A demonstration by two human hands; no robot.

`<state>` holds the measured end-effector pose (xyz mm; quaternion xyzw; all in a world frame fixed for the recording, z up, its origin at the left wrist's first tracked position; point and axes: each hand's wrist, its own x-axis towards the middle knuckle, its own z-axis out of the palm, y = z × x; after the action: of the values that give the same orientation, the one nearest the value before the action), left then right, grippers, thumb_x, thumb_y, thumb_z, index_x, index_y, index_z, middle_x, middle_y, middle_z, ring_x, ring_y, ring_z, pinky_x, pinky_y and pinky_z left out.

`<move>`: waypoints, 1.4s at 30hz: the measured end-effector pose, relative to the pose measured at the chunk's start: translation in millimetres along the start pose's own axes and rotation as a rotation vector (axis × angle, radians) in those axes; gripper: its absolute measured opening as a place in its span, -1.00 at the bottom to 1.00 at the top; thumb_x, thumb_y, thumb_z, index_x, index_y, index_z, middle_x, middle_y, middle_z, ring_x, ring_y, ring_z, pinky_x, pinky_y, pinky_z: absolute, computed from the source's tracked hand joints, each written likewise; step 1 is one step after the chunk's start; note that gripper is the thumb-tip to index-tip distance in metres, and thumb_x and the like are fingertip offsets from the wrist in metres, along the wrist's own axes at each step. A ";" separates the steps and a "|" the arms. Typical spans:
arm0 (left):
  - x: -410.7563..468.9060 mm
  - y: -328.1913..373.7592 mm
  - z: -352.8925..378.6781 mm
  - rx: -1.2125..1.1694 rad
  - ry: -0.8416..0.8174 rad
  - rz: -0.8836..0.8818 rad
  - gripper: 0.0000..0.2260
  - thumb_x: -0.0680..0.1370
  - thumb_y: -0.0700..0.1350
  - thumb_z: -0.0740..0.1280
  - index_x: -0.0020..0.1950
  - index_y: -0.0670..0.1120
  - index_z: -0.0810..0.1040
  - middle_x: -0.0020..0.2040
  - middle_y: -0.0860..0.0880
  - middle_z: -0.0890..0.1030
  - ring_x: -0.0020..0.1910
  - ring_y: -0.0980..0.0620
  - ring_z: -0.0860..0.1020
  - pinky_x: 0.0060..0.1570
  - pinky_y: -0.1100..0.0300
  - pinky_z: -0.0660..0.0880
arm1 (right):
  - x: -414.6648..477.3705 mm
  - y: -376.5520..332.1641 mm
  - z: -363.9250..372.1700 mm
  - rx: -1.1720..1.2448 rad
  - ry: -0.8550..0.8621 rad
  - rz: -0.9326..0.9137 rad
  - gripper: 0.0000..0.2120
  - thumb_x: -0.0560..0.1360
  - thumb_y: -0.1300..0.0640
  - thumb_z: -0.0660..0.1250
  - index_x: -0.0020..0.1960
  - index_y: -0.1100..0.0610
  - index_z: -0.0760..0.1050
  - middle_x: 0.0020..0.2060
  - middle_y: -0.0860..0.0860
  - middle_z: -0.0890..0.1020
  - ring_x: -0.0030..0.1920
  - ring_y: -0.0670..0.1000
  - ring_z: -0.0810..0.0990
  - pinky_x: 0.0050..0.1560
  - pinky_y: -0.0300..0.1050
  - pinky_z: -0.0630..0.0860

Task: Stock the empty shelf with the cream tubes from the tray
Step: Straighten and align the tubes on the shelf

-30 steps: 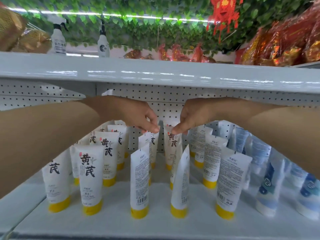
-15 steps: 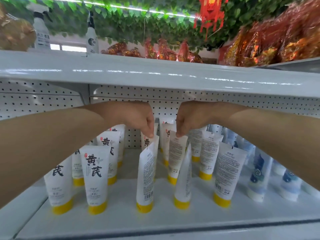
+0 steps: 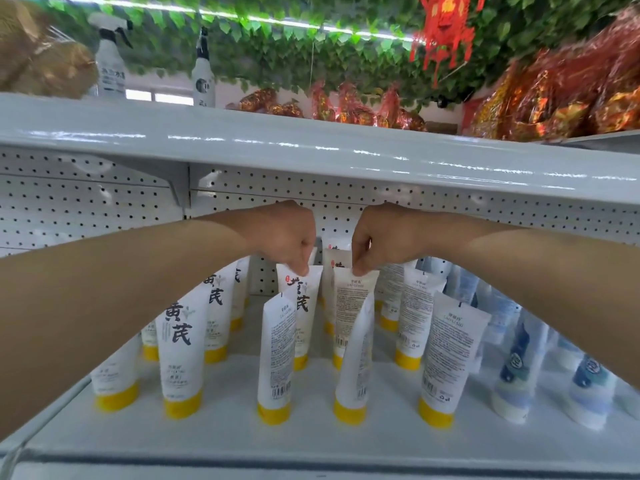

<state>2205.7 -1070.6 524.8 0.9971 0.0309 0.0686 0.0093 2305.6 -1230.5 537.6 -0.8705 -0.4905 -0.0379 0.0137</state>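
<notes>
Two tubes [image 3: 306,296] apparently pinched beneath fingers [image 3: 302,268]

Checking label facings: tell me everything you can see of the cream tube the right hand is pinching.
The white soft-plastic cream tube with a yellow cap stands upright, cap down, in the second row on the white metal shelf. The right hand pinches its flat crimped top. Its back faces the camera: fine print, a barcode low down. A front-row tube hides its lower right side and most of the cap.

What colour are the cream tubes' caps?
Yellow caps on white cream tubes; head view shows it best.
</notes>
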 end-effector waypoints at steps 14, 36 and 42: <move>0.2 -8.6 -1.2 0.036 0.008 0.032 -0.83 0.43 -0.05 0.49 -0.32 0.01 0.57 -0.28 0.09 0.62 -0.21 0.14 0.58 -0.19 0.24 0.51 | 12.0 -8.3 9.0 0.194 -0.063 0.039 -0.95 0.46 0.08 0.42 -0.11 0.02 0.65 -0.33 -0.10 0.69 -0.27 -0.09 0.59 -0.02 -0.02 0.62; 5.6 -7.0 -1.9 0.008 -0.037 0.026 -0.84 0.42 -0.05 0.51 -0.31 -0.01 0.59 -0.20 -0.04 0.68 -0.12 -0.04 0.64 -0.14 0.16 0.56 | -0.9 -2.2 0.8 0.050 -0.007 0.064 -0.84 0.41 -0.01 0.52 -0.06 0.03 0.69 -0.18 -0.17 0.65 -0.10 -0.15 0.57 -0.07 -0.23 0.51; 5.5 -8.8 -0.6 -0.016 -0.036 0.031 -0.87 0.41 -0.05 0.52 -0.27 -0.06 0.63 -0.18 -0.08 0.68 -0.11 -0.08 0.65 -0.06 0.05 0.60 | -1.3 -3.9 -0.1 0.041 -0.011 0.046 -0.88 0.42 0.00 0.52 -0.09 0.01 0.68 -0.23 -0.20 0.62 -0.13 -0.18 0.56 -0.05 -0.23 0.53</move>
<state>2210.5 -1061.5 526.0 0.9984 0.0147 0.0511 0.0170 2301.6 -1229.7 537.5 -0.8813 -0.4710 -0.0227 0.0299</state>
